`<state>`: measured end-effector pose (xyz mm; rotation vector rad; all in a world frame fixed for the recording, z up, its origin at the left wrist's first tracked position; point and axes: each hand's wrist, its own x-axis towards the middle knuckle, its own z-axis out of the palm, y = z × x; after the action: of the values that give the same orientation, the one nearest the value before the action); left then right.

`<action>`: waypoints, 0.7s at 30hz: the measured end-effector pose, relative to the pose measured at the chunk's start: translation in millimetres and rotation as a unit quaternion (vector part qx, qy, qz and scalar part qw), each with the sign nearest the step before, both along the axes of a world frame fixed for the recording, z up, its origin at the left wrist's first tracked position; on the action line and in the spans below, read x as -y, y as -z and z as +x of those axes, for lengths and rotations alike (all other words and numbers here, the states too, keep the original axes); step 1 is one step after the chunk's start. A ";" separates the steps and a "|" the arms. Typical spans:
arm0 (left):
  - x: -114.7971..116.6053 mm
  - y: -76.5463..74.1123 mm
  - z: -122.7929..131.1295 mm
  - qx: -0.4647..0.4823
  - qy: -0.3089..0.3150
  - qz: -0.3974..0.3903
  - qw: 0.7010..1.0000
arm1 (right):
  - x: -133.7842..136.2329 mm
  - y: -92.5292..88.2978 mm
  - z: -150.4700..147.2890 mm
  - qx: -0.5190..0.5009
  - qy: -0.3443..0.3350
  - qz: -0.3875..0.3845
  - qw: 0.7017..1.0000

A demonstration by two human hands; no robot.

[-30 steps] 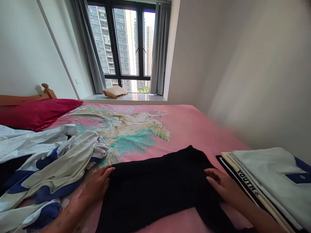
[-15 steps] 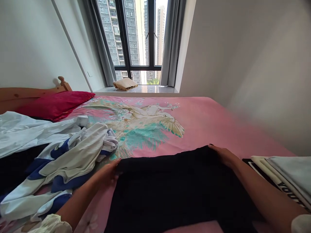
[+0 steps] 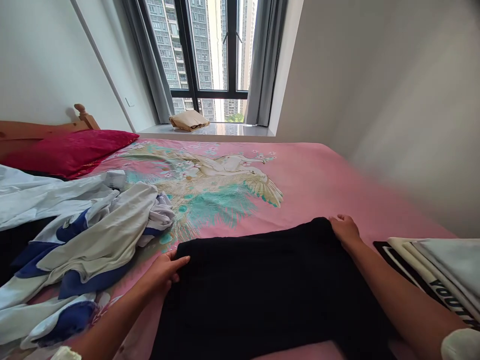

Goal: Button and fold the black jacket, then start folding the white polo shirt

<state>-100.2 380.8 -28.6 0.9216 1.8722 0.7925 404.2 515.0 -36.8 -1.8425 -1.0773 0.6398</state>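
Note:
A pair of black trousers (image 3: pixel 258 290) lies spread over the bed in front of me, waist edge away from me; pink sheet shows in a gap at the bottom. At the far left corner, my left hand (image 3: pixel 165 270) grips the edge, thumb laid over the cloth and the other fingers partly beneath. My right hand (image 3: pixel 344 231) is at the far right corner, its curled fingers against the raised fabric there; their tips are partly hidden.
White and navy clothes (image 3: pixel 101 240) lie heaped at left, near a red pillow (image 3: pixel 71 150). Folded clothes (image 3: pixel 442 265) are stacked at right. The bed has a pink patterned sheet (image 3: pixel 311 175). A folded beige item (image 3: pixel 188 120) rests on the windowsill (image 3: pixel 232 130).
The trousers' waist edge has come down flatter onto the bed. My left thumb now stretches across the cloth, and my right fingers have shifted slightly at their corner. The view has tilted slightly.

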 end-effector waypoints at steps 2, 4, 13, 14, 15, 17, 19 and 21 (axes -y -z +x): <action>0.9 -7.3 -7.1 -0.193 0.023 0.102 0.976 | 4.1 -12.9 -21.9 0.055 -0.022 0.049 0.997; -0.5 -19.0 -2.8 -0.323 0.072 0.225 0.916 | 13.6 -25.0 -58.5 0.086 -0.096 0.092 0.987; 12.2 0.3 20.3 -0.416 0.378 0.172 0.809 | 87.1 -13.1 -161.6 0.296 -0.574 -0.032 0.762; 13.6 2.9 18.4 -0.413 0.372 0.173 0.813 | 88.7 -11.0 -160.9 0.297 -0.569 -0.044 0.766; 13.5 2.9 17.9 -0.413 0.363 0.178 0.816 | 88.7 -10.0 -161.0 0.297 -0.557 -0.046 0.774; 8.6 -3.4 21.7 -0.425 0.353 0.179 0.814 | 85.5 -9.7 -165.0 0.307 -0.534 -0.037 0.787; 0.5 -14.0 28.8 -0.443 0.353 0.161 0.809 | 81.3 -9.6 -172.7 0.331 -0.509 -0.012 0.795; -5.4 -23.1 33.7 -0.453 0.350 0.145 0.807 | 78.5 -8.5 -178.9 0.360 -0.485 0.009 0.797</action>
<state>-66.4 386.2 -5.5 2.3194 1.8964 0.1354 225.3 436.5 -28.3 -1.4062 -2.5980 0.4443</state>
